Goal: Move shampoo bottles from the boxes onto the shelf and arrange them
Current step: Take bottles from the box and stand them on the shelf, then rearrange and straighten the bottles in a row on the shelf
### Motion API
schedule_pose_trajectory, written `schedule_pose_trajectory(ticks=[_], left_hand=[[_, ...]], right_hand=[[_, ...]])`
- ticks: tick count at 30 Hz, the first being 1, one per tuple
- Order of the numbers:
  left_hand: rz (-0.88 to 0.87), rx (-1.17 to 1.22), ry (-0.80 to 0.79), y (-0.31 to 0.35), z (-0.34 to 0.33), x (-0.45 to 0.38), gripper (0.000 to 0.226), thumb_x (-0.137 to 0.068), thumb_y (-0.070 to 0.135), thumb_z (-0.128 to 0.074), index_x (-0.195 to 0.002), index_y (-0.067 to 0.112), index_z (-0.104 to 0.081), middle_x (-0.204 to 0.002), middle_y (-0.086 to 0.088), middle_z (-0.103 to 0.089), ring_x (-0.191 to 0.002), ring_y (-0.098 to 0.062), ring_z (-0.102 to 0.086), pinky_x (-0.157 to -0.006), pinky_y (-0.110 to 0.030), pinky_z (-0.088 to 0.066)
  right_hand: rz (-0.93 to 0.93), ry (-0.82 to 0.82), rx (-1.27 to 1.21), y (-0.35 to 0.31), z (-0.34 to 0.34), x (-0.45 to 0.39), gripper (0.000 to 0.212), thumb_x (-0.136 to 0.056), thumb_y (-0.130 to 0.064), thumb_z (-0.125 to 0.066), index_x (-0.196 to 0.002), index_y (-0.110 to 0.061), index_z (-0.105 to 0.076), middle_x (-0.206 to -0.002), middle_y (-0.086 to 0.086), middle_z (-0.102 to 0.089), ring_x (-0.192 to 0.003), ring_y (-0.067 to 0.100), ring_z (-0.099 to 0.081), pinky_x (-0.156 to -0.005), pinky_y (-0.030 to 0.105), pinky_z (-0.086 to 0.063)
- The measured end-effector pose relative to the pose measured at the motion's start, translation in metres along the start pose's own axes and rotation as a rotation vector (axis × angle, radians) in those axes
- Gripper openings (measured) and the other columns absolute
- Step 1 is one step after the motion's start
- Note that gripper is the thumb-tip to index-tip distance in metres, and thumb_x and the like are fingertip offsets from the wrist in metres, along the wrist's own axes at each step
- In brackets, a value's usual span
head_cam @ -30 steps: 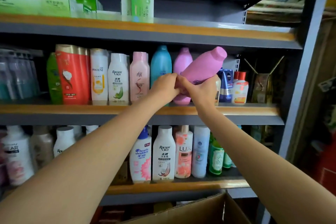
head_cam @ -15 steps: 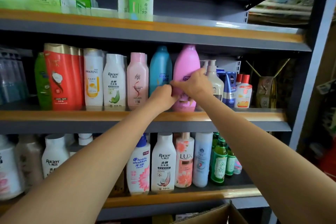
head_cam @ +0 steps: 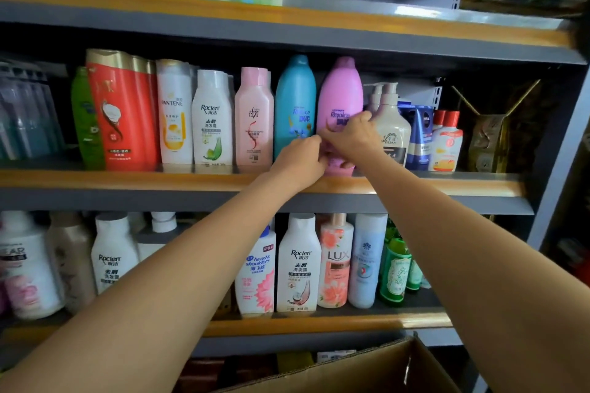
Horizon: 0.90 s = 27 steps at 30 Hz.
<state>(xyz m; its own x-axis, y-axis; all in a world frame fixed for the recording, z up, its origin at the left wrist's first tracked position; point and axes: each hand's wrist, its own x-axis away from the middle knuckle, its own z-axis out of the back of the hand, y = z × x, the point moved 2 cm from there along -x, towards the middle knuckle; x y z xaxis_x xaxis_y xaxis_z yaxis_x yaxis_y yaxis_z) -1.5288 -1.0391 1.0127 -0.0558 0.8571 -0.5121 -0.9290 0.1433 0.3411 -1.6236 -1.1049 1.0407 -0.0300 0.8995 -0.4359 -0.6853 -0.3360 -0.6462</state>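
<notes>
A pink Rejoice shampoo bottle (head_cam: 340,89) stands upright on the middle shelf (head_cam: 127,180), between a blue Rejoice bottle (head_cam: 295,99) and a cream pump bottle (head_cam: 391,128). My right hand (head_cam: 352,137) grips the pink bottle's lower front and right side. My left hand (head_cam: 300,159) holds its lower left edge, fingers curled against it. The bottle's base is partly hidden by both hands.
Red, Pantene, Racien and pale pink bottles line the middle shelf to the left; Nivea and small red-capped bottles stand to the right. The lower shelf (head_cam: 319,324) holds more bottles. Green boxes sit on the top shelf. An open cardboard box (head_cam: 367,370) lies below.
The pink bottle was tilted on its side in both hands; it now stands upright on the shelf, label forward. Both hands remain on its lower part.
</notes>
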Motion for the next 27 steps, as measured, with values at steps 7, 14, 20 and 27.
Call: schedule_pose_trajectory(ticks=[7,14,20,27], left_hand=[[-0.245,0.143,0.555,0.002,0.006,0.065,0.027,-0.078,0.001,-0.041,-0.095,0.001,-0.063,-0.1,-0.015,-0.06,-0.096,-0.03,-0.053,-0.083,-0.031,-0.037],[-0.098,0.286,0.266,-0.029,-0.116,0.207,0.03,-0.073,0.011,-0.04,-0.09,-0.003,-0.061,-0.094,-0.016,-0.058,-0.09,-0.02,-0.043,-0.076,-0.036,-0.039],[0.134,-0.057,-0.289,-0.108,-0.173,0.325,0.018,-0.09,0.015,-0.047,-0.099,0.014,-0.063,-0.115,0.0,-0.053,-0.114,-0.018,-0.042,-0.095,-0.031,-0.035],[0.195,-0.261,-0.663,-0.153,-0.179,0.387,0.028,-0.098,0.019,-0.036,-0.12,0.015,-0.053,-0.133,-0.001,-0.04,-0.127,-0.021,-0.03,-0.103,-0.034,-0.026]], right_hand=[[0.437,0.398,-0.13,0.004,0.019,0.07,0.038,-0.088,-0.024,-0.054,-0.114,0.003,-0.044,-0.12,0.017,-0.045,-0.09,0.025,-0.054,-0.065,0.021,-0.035],[0.577,-0.046,-0.139,0.102,-0.059,0.208,0.015,-0.078,-0.016,-0.048,-0.081,-0.005,-0.058,-0.063,-0.006,-0.052,-0.054,0.008,-0.046,-0.054,0.025,-0.037],[0.599,-1.203,0.527,0.184,-0.181,0.314,0.034,-0.092,-0.026,-0.052,-0.122,-0.011,-0.048,-0.121,0.01,-0.055,-0.112,0.027,-0.055,-0.088,0.037,-0.049],[1.118,-1.677,0.807,0.216,-0.278,0.438,0.056,-0.097,-0.02,-0.044,-0.148,-0.023,-0.021,-0.156,0.007,-0.012,-0.142,0.032,-0.018,-0.102,0.043,-0.037]])
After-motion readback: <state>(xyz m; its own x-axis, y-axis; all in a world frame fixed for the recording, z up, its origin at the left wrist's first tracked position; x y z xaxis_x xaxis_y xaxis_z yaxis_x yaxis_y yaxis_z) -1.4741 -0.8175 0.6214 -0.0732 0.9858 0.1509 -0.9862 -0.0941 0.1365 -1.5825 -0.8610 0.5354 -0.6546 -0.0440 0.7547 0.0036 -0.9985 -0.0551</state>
